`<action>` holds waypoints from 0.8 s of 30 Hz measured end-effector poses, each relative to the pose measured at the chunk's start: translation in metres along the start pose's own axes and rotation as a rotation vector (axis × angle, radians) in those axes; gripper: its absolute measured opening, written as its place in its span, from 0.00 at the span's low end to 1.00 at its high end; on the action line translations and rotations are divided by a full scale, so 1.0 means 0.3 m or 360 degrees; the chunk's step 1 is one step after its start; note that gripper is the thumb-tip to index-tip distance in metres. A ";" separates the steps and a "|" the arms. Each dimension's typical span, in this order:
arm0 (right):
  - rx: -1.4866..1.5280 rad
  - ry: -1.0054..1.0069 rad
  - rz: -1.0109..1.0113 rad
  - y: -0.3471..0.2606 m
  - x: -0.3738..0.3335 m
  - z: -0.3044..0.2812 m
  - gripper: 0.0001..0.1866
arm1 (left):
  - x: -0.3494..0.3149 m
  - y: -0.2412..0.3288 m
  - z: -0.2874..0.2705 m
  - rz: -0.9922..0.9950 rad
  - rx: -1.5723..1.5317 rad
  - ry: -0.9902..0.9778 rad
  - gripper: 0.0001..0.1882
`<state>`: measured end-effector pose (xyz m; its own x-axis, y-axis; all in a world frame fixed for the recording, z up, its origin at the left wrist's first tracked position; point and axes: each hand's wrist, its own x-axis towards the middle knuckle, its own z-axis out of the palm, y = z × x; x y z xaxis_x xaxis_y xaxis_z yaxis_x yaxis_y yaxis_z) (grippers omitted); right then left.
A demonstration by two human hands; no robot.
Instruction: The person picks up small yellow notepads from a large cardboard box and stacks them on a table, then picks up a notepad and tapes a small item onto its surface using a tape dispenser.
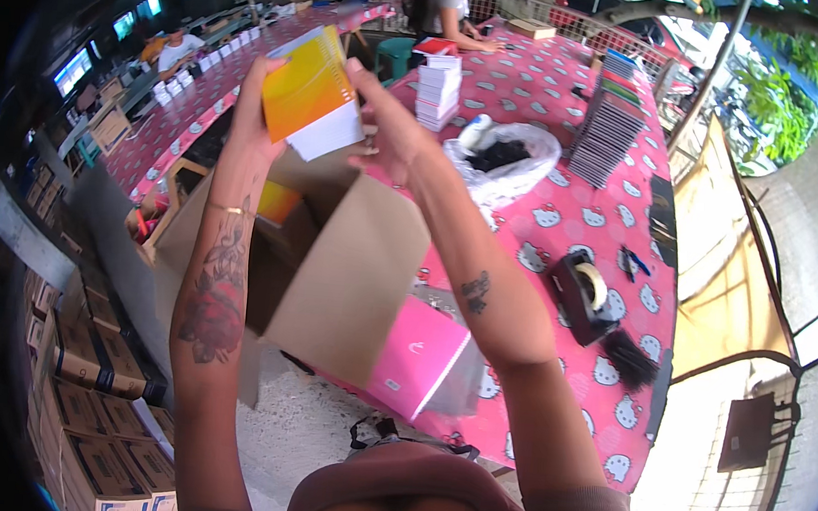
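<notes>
One yellow-and-orange booklet [309, 91] is held up between two hands: the left hand [259, 96] grips its left edge with fingers curled behind, and the right hand [393, 130] pinches its right side, thumb forward. Just below both hands stands one open cardboard box [348, 279] (another yellow item shows inside), with one pink package [420, 354] lower right and one tape dispenser [583, 292] well right.

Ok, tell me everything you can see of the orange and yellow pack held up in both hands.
The pack is a flat rectangular block, its broad face shading from orange to yellow, with a plain white side facing down and right. It looks like glossy card or wrapped paper. It is tilted, raised over the open cardboard box. The left hand grips its left edge; the right hand meets its right corner.
</notes>
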<state>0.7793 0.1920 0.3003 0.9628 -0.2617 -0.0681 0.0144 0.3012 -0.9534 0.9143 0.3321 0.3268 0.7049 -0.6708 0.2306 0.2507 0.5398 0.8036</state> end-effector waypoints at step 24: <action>0.0309 0.1070 0.0228 0.552 -0.572 -1.904 0.45 | 0.266 -1.935 0.909 -0.1193 0.0413 -0.0716 0.23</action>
<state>0.4623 -0.2371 -0.0139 0.5848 -0.6972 -0.4146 0.0083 0.5162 -0.8564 0.6439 -0.1735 0.0282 0.0786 -0.9641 -0.2537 0.3432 -0.2128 0.9148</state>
